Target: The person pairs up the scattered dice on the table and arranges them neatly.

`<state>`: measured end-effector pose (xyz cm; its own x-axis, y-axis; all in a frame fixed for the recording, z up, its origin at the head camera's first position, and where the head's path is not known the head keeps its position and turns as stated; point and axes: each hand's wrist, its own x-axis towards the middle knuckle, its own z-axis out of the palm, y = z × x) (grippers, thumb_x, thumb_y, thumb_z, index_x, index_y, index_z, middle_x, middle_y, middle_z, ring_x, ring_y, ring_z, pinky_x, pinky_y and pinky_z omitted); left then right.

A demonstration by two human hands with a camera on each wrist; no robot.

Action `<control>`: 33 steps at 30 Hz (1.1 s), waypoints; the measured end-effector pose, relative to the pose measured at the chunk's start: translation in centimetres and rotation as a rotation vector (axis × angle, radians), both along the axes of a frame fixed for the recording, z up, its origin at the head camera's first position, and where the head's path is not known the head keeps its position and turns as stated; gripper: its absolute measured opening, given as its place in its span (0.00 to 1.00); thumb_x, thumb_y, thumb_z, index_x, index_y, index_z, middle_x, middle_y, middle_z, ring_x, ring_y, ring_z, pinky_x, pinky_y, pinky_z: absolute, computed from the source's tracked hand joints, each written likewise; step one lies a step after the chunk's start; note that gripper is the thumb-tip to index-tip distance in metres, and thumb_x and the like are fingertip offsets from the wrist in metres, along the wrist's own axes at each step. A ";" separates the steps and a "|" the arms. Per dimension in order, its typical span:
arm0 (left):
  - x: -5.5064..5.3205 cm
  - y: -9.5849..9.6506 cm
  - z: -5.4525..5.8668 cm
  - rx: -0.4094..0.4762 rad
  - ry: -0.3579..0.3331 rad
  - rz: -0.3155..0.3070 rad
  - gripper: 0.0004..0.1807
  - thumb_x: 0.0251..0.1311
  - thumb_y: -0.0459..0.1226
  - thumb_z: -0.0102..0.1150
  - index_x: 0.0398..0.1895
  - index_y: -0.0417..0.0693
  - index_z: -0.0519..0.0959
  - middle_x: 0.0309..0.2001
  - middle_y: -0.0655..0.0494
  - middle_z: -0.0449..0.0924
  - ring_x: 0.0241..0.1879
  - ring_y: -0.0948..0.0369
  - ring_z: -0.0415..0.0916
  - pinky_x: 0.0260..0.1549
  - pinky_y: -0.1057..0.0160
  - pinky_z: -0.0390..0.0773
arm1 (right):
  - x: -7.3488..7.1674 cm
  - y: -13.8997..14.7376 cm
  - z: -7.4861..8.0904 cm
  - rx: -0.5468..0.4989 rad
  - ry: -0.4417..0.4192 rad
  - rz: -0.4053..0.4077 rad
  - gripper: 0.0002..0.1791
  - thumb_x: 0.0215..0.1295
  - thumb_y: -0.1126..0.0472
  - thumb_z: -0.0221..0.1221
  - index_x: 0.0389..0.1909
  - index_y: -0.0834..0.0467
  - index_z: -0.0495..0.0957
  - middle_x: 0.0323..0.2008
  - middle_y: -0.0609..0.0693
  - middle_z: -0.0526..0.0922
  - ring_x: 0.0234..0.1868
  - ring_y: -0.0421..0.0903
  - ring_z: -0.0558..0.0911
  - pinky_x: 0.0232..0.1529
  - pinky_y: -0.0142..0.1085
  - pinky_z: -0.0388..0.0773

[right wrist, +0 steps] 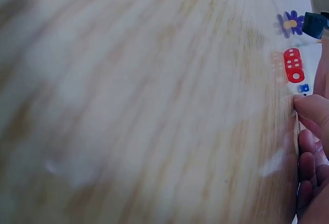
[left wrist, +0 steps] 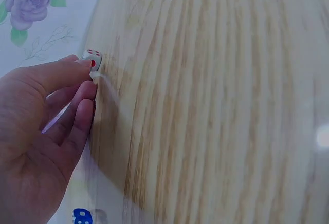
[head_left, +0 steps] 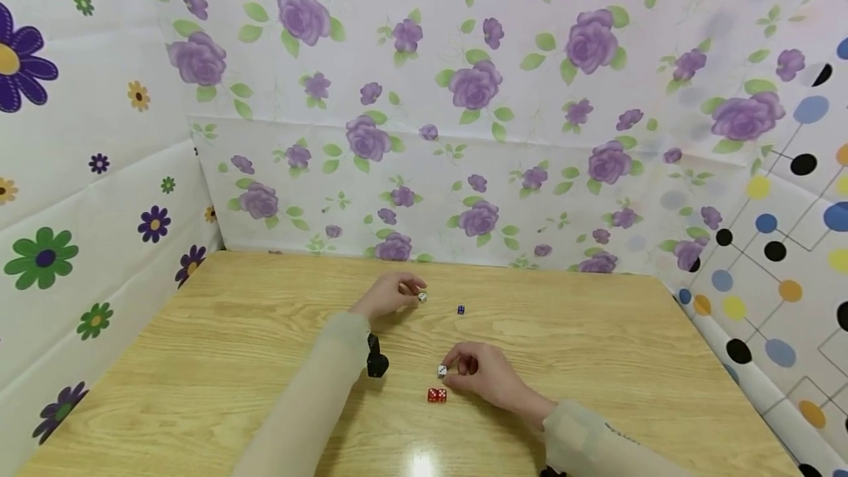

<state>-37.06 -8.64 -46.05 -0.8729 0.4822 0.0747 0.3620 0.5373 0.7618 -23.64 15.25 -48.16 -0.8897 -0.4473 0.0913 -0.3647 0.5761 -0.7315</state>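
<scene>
In the head view my left hand (head_left: 391, 296), farther back on the table, pinches a white die (head_left: 422, 298) between thumb and fingers. The left wrist view shows red pips on this die (left wrist: 93, 55). Nearer to me, my right hand (head_left: 486, 375) pinches another white die (head_left: 442, 371) at its fingertips, just behind two red dice (head_left: 436, 395) that sit side by side. From the right wrist, the right hand (right wrist: 312, 136) mostly hides its die, with the red dice (right wrist: 294, 66) beyond. Right of the left hand lies a blue die (head_left: 461, 310).
The wooden table (head_left: 596, 359) meets a flowered cloth (head_left: 424, 190) at the back, and patterned cloths flank it. A black wrist camera (head_left: 376, 359) sits on the left sleeve. In the left wrist view, another blue die (left wrist: 82, 216) lies at the bottom edge.
</scene>
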 end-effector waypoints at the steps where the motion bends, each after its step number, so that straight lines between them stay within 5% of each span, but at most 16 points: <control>1: -0.1 0.0 0.0 -0.004 0.005 -0.011 0.18 0.62 0.30 0.62 0.56 0.42 0.80 0.46 0.46 0.82 0.43 0.55 0.80 0.48 0.54 0.78 | 0.0 0.0 0.0 0.000 0.001 -0.002 0.05 0.59 0.54 0.69 0.35 0.45 0.83 0.25 0.43 0.78 0.23 0.34 0.71 0.26 0.28 0.70; 6: -0.1 0.2 -0.1 -0.019 0.027 -0.015 0.15 0.61 0.30 0.63 0.52 0.43 0.82 0.45 0.47 0.82 0.42 0.58 0.79 0.46 0.58 0.78 | 0.1 -0.1 0.1 -0.003 0.004 -0.005 0.05 0.59 0.54 0.70 0.35 0.45 0.83 0.25 0.43 0.78 0.23 0.34 0.71 0.26 0.28 0.70; 19: 1.2 0.6 -0.5 0.070 -0.011 0.136 0.07 0.59 0.32 0.67 0.40 0.44 0.84 0.44 0.48 0.82 0.39 0.59 0.77 0.45 0.59 0.75 | 0.0 0.0 0.0 -0.026 0.008 0.004 0.05 0.59 0.54 0.69 0.35 0.46 0.84 0.25 0.45 0.78 0.22 0.33 0.70 0.25 0.27 0.69; 28: 1.7 0.6 -1.0 0.008 0.025 0.081 0.06 0.58 0.35 0.68 0.38 0.47 0.84 0.40 0.51 0.79 0.36 0.63 0.74 0.41 0.64 0.74 | 0.2 0.1 0.0 -0.018 -0.009 -0.004 0.06 0.60 0.53 0.69 0.36 0.46 0.84 0.25 0.44 0.78 0.22 0.34 0.70 0.26 0.28 0.69; 33: 2.8 0.1 -0.7 -0.002 0.003 0.034 0.06 0.59 0.35 0.68 0.38 0.45 0.84 0.38 0.50 0.81 0.35 0.63 0.74 0.39 0.64 0.73 | 0.2 0.0 -0.1 -0.024 -0.006 -0.006 0.06 0.59 0.54 0.69 0.36 0.46 0.84 0.25 0.45 0.78 0.23 0.34 0.70 0.26 0.27 0.69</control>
